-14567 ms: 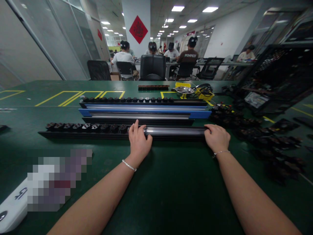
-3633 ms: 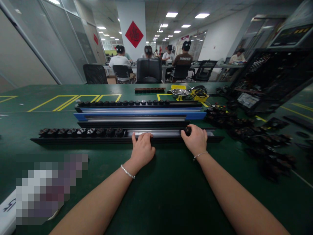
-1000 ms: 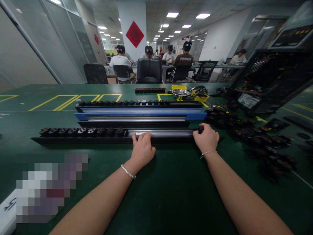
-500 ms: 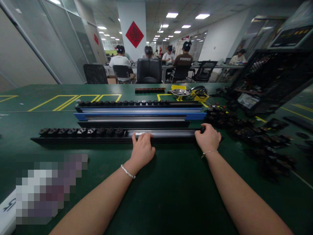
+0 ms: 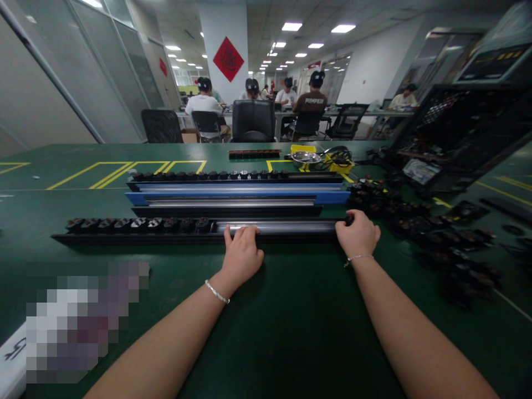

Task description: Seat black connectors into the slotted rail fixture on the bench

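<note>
Rail (image 5: 295, 228) we're steadying, likely against sliding, left hand (image 5: 244, 254) fingers half-curled on top, right hand (image 5: 359, 237) pinching black piece (image 5: 349, 220) at right end.

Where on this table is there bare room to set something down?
Bare: the green table between both forearms, in front of the nearest black rail. Mostly bare: left of the blue rail, around the yellow lines. Crowded: right of the right hand, with piles of black parts near the black case.
</note>
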`<state>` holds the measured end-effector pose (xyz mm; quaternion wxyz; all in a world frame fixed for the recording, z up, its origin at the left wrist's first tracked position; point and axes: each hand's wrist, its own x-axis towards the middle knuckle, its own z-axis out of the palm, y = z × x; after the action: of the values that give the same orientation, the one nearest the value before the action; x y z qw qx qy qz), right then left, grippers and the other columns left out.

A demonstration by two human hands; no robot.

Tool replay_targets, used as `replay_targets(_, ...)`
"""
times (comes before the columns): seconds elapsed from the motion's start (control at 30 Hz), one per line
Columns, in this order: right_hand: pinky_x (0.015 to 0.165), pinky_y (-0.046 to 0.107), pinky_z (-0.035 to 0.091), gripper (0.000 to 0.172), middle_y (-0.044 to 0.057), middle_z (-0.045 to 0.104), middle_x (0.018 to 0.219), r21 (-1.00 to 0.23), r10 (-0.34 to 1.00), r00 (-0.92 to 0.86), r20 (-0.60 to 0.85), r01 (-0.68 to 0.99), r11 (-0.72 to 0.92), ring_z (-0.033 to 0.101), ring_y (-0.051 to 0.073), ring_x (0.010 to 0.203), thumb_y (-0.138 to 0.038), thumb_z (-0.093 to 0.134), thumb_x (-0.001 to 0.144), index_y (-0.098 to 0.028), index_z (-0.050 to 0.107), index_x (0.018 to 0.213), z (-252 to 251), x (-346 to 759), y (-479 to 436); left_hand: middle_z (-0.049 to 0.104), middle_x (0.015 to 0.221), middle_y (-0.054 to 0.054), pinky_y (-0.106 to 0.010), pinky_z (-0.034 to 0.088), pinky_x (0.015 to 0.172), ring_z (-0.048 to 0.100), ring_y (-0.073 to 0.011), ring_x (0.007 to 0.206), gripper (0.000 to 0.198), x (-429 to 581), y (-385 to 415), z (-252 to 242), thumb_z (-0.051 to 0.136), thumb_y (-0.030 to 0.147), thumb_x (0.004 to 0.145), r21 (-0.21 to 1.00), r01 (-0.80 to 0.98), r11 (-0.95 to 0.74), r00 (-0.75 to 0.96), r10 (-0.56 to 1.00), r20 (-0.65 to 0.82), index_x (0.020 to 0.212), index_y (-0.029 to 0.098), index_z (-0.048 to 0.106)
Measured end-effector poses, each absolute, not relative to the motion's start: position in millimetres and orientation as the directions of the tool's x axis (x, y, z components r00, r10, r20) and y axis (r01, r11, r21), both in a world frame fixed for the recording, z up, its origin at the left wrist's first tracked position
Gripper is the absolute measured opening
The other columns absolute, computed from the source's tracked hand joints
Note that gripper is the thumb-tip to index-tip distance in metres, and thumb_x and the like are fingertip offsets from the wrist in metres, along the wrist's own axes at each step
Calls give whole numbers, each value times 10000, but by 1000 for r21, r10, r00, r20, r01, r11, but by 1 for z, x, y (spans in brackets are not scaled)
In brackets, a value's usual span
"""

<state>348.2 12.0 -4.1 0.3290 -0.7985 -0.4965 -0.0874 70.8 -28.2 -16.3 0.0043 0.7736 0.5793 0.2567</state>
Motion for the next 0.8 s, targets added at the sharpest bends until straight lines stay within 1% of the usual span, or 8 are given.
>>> replay_targets(0.37,943,455,294,359,95,625,999,-442,704,521,482,839,-318,523,247,920,-252,458,695,-188,590,1023,-6,358,13,620,1127,-85,-569,56,1132,512,-243,1146,415,72,-29,-13,470,140,704,315,894,-319,190,905,380,1114,204,488)
replay_targets(0.67,915,451,322,359,94,623,986,-474,673,577,462,803,-362,524,249,918,-239,470,691,-190,603,1021,-4,364,13,622,1119,-86,-576,60,1127,512,-244,1142,404,73,-30,-12,462,141,706,310,895,-321,193,905,380,1105,201,486)
replay_targets(0.8,904,442,330,350,93,624,979,-471,667,575,474,806,-359,523,250,917,-240,473,689,-192,602,1012,-4,365,13,620,1128,-84,-574,62,1129,516,-246,1140,413,73,-30,-13,469,140,703,309,896,-319,191,905,380,1111,208,483)
